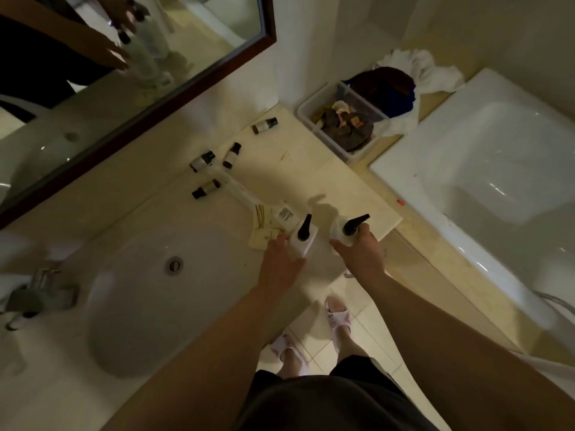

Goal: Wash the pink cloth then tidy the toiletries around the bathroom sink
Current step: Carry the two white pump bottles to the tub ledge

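Two white pump bottles with black pumps stand upright on the counter to the right of the sink. My left hand wraps around the square pump bottle. My right hand grips the round pump bottle near the counter's front corner. Several small dark-capped toiletry bottles lie scattered on their sides farther back by the mirror. Flat cream sachets lie just behind the square bottle. No pink cloth can be made out.
A faucet is at the left of the basin. The mirror lines the wall. A white basket of dark laundry and towels sits beyond the counter's end. A bathtub lies to the right.
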Action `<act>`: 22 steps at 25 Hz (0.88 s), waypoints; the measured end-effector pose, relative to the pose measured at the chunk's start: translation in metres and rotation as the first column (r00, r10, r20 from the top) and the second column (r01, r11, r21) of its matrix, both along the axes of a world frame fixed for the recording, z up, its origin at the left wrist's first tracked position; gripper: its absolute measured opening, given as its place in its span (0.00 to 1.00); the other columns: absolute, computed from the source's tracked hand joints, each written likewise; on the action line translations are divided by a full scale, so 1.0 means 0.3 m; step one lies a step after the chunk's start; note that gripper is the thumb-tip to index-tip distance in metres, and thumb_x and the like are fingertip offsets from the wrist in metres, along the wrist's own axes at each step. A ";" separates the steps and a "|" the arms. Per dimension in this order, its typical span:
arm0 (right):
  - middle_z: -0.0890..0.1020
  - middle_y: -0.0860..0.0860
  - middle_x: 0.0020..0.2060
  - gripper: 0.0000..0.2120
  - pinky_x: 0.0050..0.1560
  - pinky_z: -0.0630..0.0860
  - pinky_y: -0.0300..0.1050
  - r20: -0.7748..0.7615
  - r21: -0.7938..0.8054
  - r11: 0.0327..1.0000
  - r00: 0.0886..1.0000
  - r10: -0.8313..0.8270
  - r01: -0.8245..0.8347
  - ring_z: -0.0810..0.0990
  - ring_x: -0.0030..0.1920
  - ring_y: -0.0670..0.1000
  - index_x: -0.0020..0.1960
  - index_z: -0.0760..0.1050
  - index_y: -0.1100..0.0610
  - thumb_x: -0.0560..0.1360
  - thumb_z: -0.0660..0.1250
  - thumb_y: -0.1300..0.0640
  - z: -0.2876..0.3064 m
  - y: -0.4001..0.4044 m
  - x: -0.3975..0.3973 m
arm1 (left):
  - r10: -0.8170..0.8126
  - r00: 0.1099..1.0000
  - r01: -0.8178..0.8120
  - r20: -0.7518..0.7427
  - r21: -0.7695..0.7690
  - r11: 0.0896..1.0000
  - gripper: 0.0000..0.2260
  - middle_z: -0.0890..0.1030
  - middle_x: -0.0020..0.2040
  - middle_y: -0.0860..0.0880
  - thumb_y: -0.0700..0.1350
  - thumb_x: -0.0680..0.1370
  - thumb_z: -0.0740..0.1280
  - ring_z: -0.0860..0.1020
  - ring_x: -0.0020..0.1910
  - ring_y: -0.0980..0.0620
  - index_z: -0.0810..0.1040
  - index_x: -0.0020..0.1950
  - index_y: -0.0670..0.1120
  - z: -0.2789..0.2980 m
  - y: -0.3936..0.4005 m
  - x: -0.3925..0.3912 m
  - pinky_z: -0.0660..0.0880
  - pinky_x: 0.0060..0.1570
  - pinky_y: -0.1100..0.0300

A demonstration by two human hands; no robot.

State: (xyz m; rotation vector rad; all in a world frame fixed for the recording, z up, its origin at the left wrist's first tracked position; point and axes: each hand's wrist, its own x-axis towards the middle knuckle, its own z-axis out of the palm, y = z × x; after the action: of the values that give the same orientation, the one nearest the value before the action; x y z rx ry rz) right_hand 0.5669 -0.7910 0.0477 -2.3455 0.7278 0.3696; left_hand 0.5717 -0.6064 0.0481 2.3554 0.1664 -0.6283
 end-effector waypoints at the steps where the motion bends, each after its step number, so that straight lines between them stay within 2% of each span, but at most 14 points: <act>1: 0.77 0.56 0.55 0.28 0.46 0.72 0.49 0.009 -0.001 0.998 0.997 0.071 -0.071 0.78 0.54 0.61 0.63 0.67 0.57 0.70 0.70 0.43 -0.005 -0.037 0.018 | 0.025 1.000 -0.025 0.001 0.002 1.000 0.28 0.73 0.60 0.48 0.52 0.70 0.72 0.73 0.58 0.50 0.69 0.67 0.45 -0.006 -0.018 0.012 0.73 0.57 0.55; 4: 0.75 0.55 0.56 0.28 0.48 0.72 0.48 -0.035 0.011 0.966 0.966 0.257 -0.257 0.77 0.54 0.59 0.65 0.67 0.56 0.72 0.69 0.44 -0.008 -0.149 0.076 | 0.097 0.995 -0.098 0.022 0.017 0.995 0.27 0.75 0.56 0.48 0.54 0.68 0.73 0.77 0.53 0.50 0.72 0.63 0.45 -0.015 -0.085 0.045 0.76 0.50 0.56; 7: 0.76 0.55 0.55 0.30 0.49 0.72 0.47 -0.039 0.026 0.952 0.951 0.307 -0.307 0.78 0.54 0.58 0.66 0.68 0.56 0.71 0.70 0.43 -0.015 -0.222 0.116 | 0.178 0.984 -0.179 0.022 0.052 0.983 0.22 0.76 0.55 0.48 0.48 0.70 0.73 0.77 0.51 0.50 0.73 0.62 0.46 0.000 -0.150 0.072 0.73 0.48 0.59; 9: 0.78 0.54 0.53 0.29 0.50 0.73 0.48 -0.044 0.059 0.934 0.934 0.355 -0.352 0.79 0.53 0.56 0.64 0.70 0.56 0.70 0.70 0.41 -0.023 -0.259 0.131 | 0.244 0.970 -0.245 0.017 0.067 0.967 0.19 0.79 0.53 0.49 0.46 0.72 0.71 0.76 0.46 0.55 0.73 0.62 0.48 0.020 -0.177 0.077 0.69 0.43 0.62; 11: 0.79 0.53 0.52 0.27 0.51 0.73 0.47 -0.041 0.117 0.921 0.925 0.378 -0.371 0.79 0.54 0.55 0.61 0.73 0.56 0.69 0.71 0.40 -0.023 -0.287 0.145 | 0.262 0.965 -0.263 0.021 0.052 0.963 0.24 0.79 0.51 0.54 0.47 0.73 0.70 0.74 0.43 0.57 0.69 0.68 0.53 0.050 -0.202 0.070 0.68 0.40 0.64; 13: 0.79 0.53 0.54 0.27 0.52 0.73 0.47 -0.033 0.117 0.896 0.900 0.435 -0.429 0.78 0.55 0.55 0.62 0.73 0.57 0.70 0.71 0.41 -0.007 -0.296 0.154 | 0.303 0.953 -0.304 0.026 0.018 0.953 0.28 0.78 0.50 0.55 0.49 0.73 0.70 0.78 0.47 0.54 0.66 0.71 0.55 0.084 -0.219 0.049 0.69 0.41 0.64; 15: 0.80 0.54 0.55 0.28 0.52 0.72 0.47 -0.027 0.068 0.841 0.842 0.539 -0.537 0.78 0.55 0.55 0.64 0.71 0.56 0.70 0.71 0.42 0.006 -0.290 0.165 | 0.360 0.932 -0.361 0.026 0.008 0.933 0.28 0.79 0.53 0.52 0.51 0.73 0.70 0.79 0.49 0.51 0.66 0.71 0.53 0.112 -0.229 0.032 0.70 0.42 0.61; 16: 0.80 0.54 0.55 0.29 0.50 0.72 0.47 -0.025 0.048 0.813 0.813 0.581 -0.580 0.79 0.55 0.56 0.64 0.71 0.56 0.70 0.71 0.42 0.013 -0.281 0.174 | 0.385 0.923 -0.385 0.031 0.006 0.923 0.29 0.80 0.53 0.52 0.51 0.73 0.70 0.79 0.47 0.51 0.66 0.72 0.54 0.122 -0.224 0.022 0.70 0.42 0.61; 19: 0.80 0.52 0.53 0.27 0.48 0.72 0.46 -0.014 0.041 0.771 0.771 0.637 -0.636 0.79 0.53 0.55 0.63 0.72 0.54 0.70 0.70 0.40 0.050 -0.214 0.213 | 0.458 0.887 -0.458 0.062 -0.012 0.889 0.30 0.79 0.43 0.53 0.51 0.72 0.69 0.75 0.37 0.54 0.64 0.73 0.58 0.155 -0.167 -0.028 0.71 0.37 0.59; 22: 0.80 0.50 0.54 0.28 0.47 0.72 0.44 0.018 0.020 0.727 0.727 0.687 -0.687 0.79 0.52 0.53 0.65 0.71 0.52 0.72 0.67 0.38 0.090 -0.088 0.235 | 0.585 0.808 -0.587 0.073 0.014 0.809 0.26 0.79 0.43 0.50 0.52 0.72 0.70 0.77 0.37 0.51 0.70 0.69 0.51 0.175 -0.054 -0.110 0.73 0.36 0.57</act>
State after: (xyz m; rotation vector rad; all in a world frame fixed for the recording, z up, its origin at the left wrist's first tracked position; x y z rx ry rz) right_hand 0.6373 -0.8172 0.0747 -2.5169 -0.2055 0.6760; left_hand 0.5386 -0.6227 0.1006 2.1786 0.8493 -0.2389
